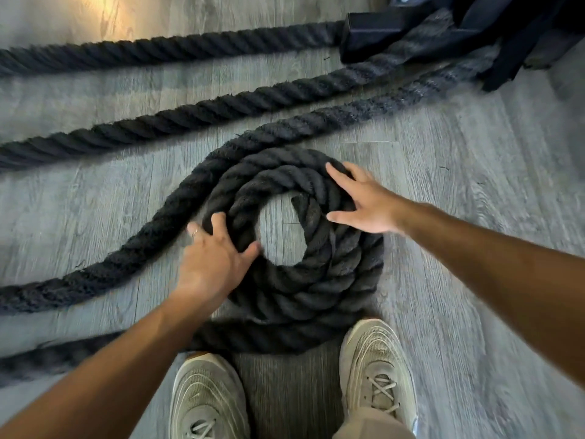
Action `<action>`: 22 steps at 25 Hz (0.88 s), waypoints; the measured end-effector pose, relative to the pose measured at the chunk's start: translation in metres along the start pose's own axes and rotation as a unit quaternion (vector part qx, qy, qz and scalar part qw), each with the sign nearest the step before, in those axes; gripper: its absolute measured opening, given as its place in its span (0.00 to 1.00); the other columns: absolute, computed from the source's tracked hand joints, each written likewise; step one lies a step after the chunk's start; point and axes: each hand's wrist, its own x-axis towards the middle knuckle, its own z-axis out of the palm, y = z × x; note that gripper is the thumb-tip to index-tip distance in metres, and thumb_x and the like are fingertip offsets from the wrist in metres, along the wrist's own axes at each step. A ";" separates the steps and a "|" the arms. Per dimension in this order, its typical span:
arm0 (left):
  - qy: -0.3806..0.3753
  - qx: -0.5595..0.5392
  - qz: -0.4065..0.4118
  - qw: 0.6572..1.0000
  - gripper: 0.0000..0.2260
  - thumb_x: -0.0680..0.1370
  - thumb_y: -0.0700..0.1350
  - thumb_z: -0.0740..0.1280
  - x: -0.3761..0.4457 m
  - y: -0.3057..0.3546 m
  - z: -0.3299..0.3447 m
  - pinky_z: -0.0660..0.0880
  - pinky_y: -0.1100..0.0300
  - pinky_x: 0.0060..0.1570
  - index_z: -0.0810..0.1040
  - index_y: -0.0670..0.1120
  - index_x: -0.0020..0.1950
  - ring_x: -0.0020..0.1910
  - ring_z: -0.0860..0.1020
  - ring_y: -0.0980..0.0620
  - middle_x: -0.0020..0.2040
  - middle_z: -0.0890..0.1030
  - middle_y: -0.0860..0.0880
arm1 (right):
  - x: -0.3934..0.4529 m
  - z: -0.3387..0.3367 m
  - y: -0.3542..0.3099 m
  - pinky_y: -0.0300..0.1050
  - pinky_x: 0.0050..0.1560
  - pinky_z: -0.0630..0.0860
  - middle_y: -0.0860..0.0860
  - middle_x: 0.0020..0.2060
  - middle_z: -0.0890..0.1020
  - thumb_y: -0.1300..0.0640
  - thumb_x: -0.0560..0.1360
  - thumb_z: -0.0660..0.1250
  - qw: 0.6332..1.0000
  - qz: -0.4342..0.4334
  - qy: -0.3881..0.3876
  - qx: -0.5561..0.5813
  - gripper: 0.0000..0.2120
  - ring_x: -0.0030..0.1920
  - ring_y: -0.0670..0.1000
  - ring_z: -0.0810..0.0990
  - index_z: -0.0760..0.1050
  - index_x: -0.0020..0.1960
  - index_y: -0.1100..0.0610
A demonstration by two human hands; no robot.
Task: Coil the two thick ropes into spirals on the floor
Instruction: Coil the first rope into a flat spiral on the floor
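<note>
I press my left hand (212, 258) and right hand (364, 201), fingers spread and clasping nothing, flat on opposite sides of the rope spiral (294, 236) on the floor (459, 217) before my shoes (376, 369), seemingly keeping its turns tight.

The coil (294, 248) lies on the floor (474, 217) before both shoes (376, 369); straight rope lengths (202, 112) behind, perhaps touching.
</note>
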 end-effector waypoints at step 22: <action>-0.053 -0.160 -0.105 0.980 0.40 0.69 0.72 0.67 -0.001 -0.015 -0.020 0.78 0.47 0.51 0.61 0.51 0.72 0.50 0.81 0.32 0.59 0.77 0.32 | -0.001 0.011 0.004 0.59 0.73 0.63 0.47 0.75 0.57 0.45 0.77 0.69 0.988 0.062 0.073 0.118 0.41 0.72 0.53 0.61 0.45 0.79 0.36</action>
